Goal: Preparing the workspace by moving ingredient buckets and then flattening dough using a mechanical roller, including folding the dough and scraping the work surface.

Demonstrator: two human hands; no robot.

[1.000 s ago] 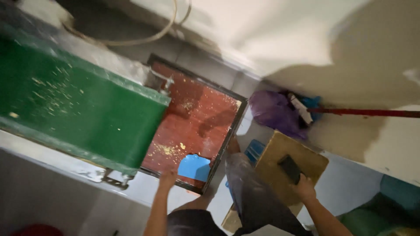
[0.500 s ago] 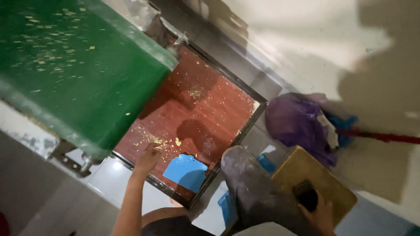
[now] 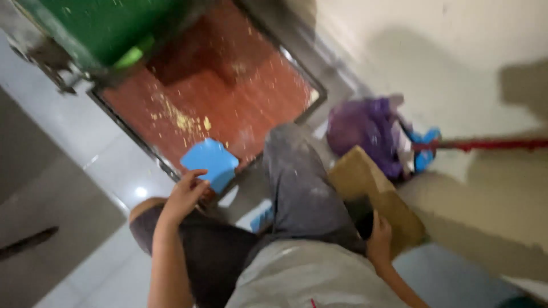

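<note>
The left hand (image 3: 185, 194) grips the near edge of a blue scraper (image 3: 210, 164), fingers curled onto it, at the front rim of a red tray (image 3: 228, 97). The tray, framed in dark metal, lies at twelve o'clock from the person's knee (image 3: 291, 171) and holds scattered pale crumbs (image 3: 185, 121), thickest just beyond the scraper at eleven o'clock. A green bin (image 3: 108, 28) overhangs the tray's far left corner. The right hand (image 3: 378, 234) rests at four o'clock on a brown board (image 3: 377, 194), clasping a dark flat object (image 3: 361, 215); the blur hides how tightly. Beyond the board at one o'clock lies a purple bag (image 3: 368, 128), with a red handle (image 3: 491, 144) running off to three o'clock.
</note>
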